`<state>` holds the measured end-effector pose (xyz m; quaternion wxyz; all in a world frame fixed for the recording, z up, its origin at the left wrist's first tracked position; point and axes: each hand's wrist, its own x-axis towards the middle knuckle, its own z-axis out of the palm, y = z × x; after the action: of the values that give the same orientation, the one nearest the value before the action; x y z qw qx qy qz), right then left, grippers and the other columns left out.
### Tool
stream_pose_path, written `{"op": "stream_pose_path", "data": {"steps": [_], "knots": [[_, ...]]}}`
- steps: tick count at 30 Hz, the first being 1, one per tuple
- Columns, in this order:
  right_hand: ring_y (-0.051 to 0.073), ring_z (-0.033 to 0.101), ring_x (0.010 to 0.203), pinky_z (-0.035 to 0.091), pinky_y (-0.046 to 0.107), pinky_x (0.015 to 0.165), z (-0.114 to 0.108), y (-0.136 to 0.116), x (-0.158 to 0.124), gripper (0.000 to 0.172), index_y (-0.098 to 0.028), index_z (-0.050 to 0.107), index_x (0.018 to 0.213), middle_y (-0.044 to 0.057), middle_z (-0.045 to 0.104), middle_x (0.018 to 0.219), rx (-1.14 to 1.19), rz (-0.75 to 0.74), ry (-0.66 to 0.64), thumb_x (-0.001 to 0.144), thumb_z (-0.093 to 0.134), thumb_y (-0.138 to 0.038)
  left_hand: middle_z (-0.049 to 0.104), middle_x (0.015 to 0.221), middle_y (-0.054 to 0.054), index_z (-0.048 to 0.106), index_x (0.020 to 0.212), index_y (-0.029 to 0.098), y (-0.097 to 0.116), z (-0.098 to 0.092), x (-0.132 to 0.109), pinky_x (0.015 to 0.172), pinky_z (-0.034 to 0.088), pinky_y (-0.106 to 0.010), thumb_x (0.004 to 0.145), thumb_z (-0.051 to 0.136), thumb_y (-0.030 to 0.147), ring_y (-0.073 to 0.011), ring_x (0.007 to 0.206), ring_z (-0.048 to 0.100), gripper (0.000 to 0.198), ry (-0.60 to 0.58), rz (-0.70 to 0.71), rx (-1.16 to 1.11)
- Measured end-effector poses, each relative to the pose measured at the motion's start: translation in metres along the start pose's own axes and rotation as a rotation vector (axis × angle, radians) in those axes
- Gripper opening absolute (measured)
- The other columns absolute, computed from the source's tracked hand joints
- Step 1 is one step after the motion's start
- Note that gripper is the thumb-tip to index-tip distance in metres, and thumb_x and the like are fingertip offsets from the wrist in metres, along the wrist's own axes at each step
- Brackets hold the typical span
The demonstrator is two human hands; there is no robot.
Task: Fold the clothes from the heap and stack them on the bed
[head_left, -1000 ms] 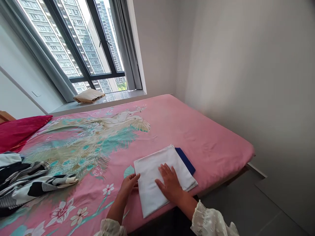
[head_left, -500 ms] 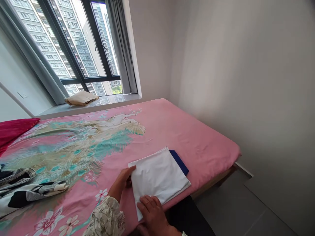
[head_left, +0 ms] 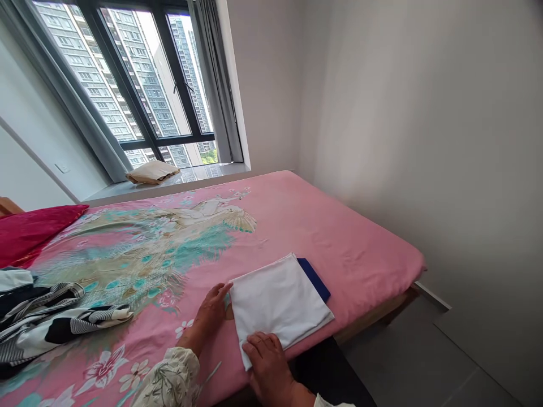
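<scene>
A folded white cloth (head_left: 278, 302) lies near the front edge of the bed. Part of a folded dark blue cloth (head_left: 314, 280) sticks out from under its right side. My left hand (head_left: 210, 314) rests at the white cloth's left edge, its fingers stretched toward the upper left corner and not closed on the fabric. On the cloth's near edge, my right hand (head_left: 269, 362) lies palm down with its fingers out over the fabric.
The pink bedsheet (head_left: 356, 237) has a peacock print. A heap of black-and-white striped clothing (head_left: 55, 322) lies at left, below a red pillow (head_left: 38, 229). A beige folded item (head_left: 153, 171) sits on the windowsill. Grey floor (head_left: 407, 350) shows at right.
My left thumb has come off the top of the white cloth, and the left hand now sits beside its edge. My right hand stays on the near edge. The view has shifted slightly left.
</scene>
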<state>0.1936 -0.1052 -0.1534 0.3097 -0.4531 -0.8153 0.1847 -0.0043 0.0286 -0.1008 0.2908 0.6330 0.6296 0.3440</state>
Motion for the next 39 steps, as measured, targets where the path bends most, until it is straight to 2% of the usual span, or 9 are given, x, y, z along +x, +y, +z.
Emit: {"op": "stream_pose_path", "data": {"steps": [4,7,14,17,21,26,30,34,39], "knots": [[0.024,0.047,0.117,0.029,0.041,0.105,0.006,0.002,-0.001,0.049,-0.025,0.048,0.126,0.005,0.056,0.126,-0.01,-0.012,0.046,0.078,0.055,-0.023,0.05,0.135,-0.004,0.064,0.115,0.027,-0.012,-0.002,0.0,0.11,0.03,-0.036,0.074,0.051,0.016,-0.0223,0.121,0.047,0.044,-0.107,0.197,0.309],[0.025,0.048,0.115,0.03,0.042,0.103,0.007,0.004,-0.001,0.054,-0.024,0.047,0.127,0.006,0.056,0.126,-0.035,-0.059,0.074,0.074,0.057,-0.021,0.047,0.139,-0.002,0.061,0.119,0.03,-0.016,0.003,0.007,0.108,0.033,-0.036,0.078,0.05,0.021,-0.0225,0.121,0.047,0.043,-0.15,0.247,0.449],[0.025,0.057,0.087,0.044,0.041,0.079,0.009,0.009,0.014,0.043,-0.019,0.055,0.103,0.008,0.064,0.094,-0.111,-0.079,0.268,0.062,0.049,-0.007,0.049,0.137,-0.009,0.064,0.117,0.027,-0.02,0.011,0.018,0.101,0.039,-0.044,0.082,0.048,0.025,-0.0281,0.12,0.05,0.038,-0.086,0.339,0.533],[0.022,0.058,0.074,0.045,0.035,0.07,-0.008,0.007,0.02,0.033,-0.02,0.056,0.09,0.005,0.063,0.08,-0.073,-0.055,0.339,0.065,0.042,-0.004,0.052,0.134,-0.011,0.066,0.114,0.025,-0.021,0.011,0.018,0.098,0.041,-0.046,0.081,0.048,0.025,-0.03,0.117,0.052,0.037,-0.059,0.371,0.517],[0.019,0.06,0.078,0.046,0.03,0.072,-0.061,0.006,0.031,0.03,-0.019,0.054,0.101,0.006,0.063,0.085,0.088,0.042,0.386,0.08,0.036,-0.008,0.055,0.13,-0.012,0.069,0.105,0.024,-0.01,0.004,0.018,0.099,0.042,-0.046,0.081,0.05,0.027,-0.0297,0.117,0.053,0.031,-0.027,0.44,0.481],[0.016,0.057,0.071,0.043,0.025,0.068,-0.15,0.014,0.052,0.019,-0.02,0.054,0.099,0.002,0.059,0.078,0.254,0.186,0.433,0.091,0.038,-0.026,0.065,0.117,-0.008,0.069,0.094,0.024,0.043,-0.013,0.018,0.103,0.04,-0.041,0.083,0.052,0.034,-0.024,0.118,0.053,0.022,0.005,0.536,0.244],[0.014,0.05,0.066,0.04,0.023,0.061,-0.208,0.018,0.071,0.02,-0.019,0.055,0.095,-0.001,0.054,0.073,0.342,0.236,0.499,0.089,0.045,-0.035,0.071,0.098,-0.007,0.067,0.088,0.02,0.1,-0.027,0.021,0.092,0.046,-0.035,0.08,0.057,0.044,-0.0226,0.105,0.06,0.027,-0.036,0.395,-0.065],[0.012,0.043,0.062,0.037,0.021,0.055,-0.246,0.007,0.086,0.021,-0.019,0.055,0.091,-0.003,0.047,0.069,0.432,0.19,0.54,0.088,0.047,-0.039,0.067,0.074,-0.002,0.063,0.079,0.017,0.145,-0.047,0.022,0.066,0.049,-0.025,0.07,0.066,0.05,-0.0153,0.071,0.06,0.034,0.029,0.26,-0.25],[0.01,0.037,0.056,0.032,0.02,0.048,-0.277,-0.024,0.084,0.022,-0.02,0.055,0.092,-0.005,0.043,0.065,0.555,0.172,0.542,0.087,0.049,-0.04,0.062,0.067,0.002,0.063,0.077,0.017,0.19,-0.086,-0.001,0.054,0.043,-0.019,0.059,0.077,0.047,-0.0105,0.061,0.054,0.038,0.126,0.157,-0.378]]}}
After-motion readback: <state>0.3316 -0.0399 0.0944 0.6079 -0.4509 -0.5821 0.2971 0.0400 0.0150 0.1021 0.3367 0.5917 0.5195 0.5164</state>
